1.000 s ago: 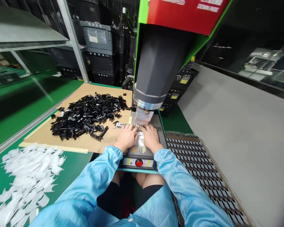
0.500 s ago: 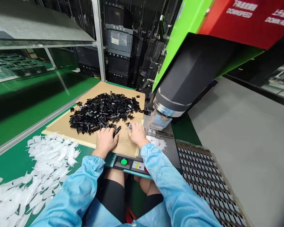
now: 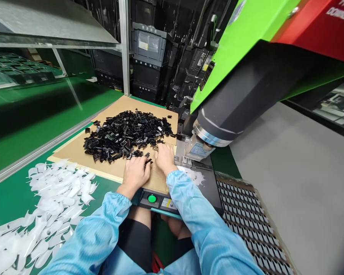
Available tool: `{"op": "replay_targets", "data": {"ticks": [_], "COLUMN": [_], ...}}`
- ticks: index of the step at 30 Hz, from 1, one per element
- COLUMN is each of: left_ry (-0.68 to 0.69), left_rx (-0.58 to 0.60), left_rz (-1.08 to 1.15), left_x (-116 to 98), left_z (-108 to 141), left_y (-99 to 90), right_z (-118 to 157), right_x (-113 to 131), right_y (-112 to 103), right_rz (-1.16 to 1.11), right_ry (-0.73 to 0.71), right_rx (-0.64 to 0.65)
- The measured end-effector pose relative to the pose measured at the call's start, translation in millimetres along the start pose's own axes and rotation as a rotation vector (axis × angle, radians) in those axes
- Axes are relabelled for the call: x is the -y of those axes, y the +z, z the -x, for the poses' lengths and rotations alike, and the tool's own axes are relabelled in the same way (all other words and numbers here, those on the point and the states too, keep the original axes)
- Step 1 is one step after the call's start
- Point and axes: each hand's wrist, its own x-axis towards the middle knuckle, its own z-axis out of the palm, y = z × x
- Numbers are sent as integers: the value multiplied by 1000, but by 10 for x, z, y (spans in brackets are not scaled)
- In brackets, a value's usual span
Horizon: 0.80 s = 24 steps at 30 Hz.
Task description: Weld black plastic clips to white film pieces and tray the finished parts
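Note:
A heap of small curved black plastic parts (image 3: 126, 131) lies on a brown cardboard sheet (image 3: 157, 179). At the heap's front edge, my left hand (image 3: 135, 172) is closed, with a small black plastic part (image 3: 148, 161) between thumb and fingers. Other black pieces lie right by its fingertips. My right hand (image 3: 164, 157) rests on the cardboard beside it, fingers bent and drawn together near a loose black piece at the heap's right edge. What those fingers hold, if anything, is hidden.
White thin plastic pieces (image 3: 54, 194) are spread on the green table at left. A green and red machine (image 3: 232, 68) overhangs at right, its head (image 3: 200, 149) beside the cardboard. A green button (image 3: 151, 198) is in front. A tray of rowed parts (image 3: 249, 214) stands at right.
My left hand has moved a little right and forward, still with a black part. My right hand has shifted slightly forward; the white piece seen at its fingertips is out of sight. The view has turned slightly.

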Motion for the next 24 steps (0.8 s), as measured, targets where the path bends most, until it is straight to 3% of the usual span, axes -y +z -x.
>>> {"op": "replay_targets", "data": {"ticks": [3, 6, 10, 14, 19, 24], "left_ry": [89, 112, 114, 234, 270, 183], "left_rx": [133, 195, 183, 217, 238, 175], "left_rz": [51, 87, 183, 200, 159, 281], "left_x": [-162, -247, -223, -162, -109, -383], "left_z": [94, 165, 184, 201, 230, 40], "left_y": [87, 150, 154, 177, 209, 201], "right_z": [397, 996, 1798, 2333, 2611, 2441], "right_x": [-136, -444, -1108, -1680, -1870, -1792], "right_y": [-171, -323, -448, -480, -490, -531], "right_rz": [-263, -450, -414, -273, -146, -289], "right_ry": [-50, -27, 99, 148, 169, 181], "right_rx": [-68, -130, -239, -301, -298, -329]}}
